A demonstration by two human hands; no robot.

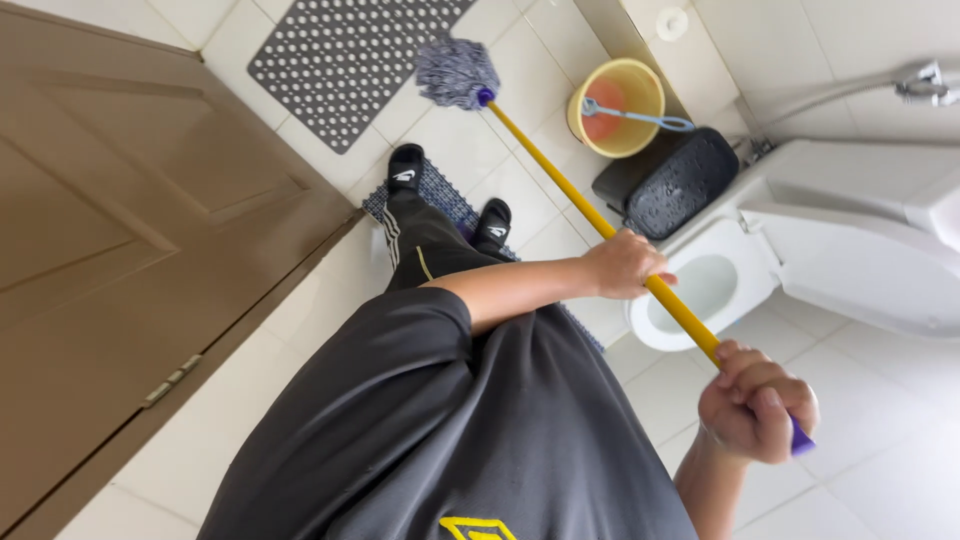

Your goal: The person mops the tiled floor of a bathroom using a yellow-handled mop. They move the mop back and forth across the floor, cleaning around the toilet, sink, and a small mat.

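Note:
I hold a mop with a long yellow handle [560,175] in both hands. My left hand [622,264] grips the handle near its middle, the arm reaching across my dark shirt. My right hand [757,402] is closed around the purple top end of the handle, at the lower right. The grey string mop head [456,71] rests on the white tiled floor [460,150] beyond my feet, beside a grey dotted mat [340,60].
A yellow bucket [616,108] with a blue scoop stands by the wall, next to a black bin [672,182]. A white toilet [800,250] with an open bowl is at the right. A brown door [130,230] fills the left. My black slippers stand on a small blue mat [440,195].

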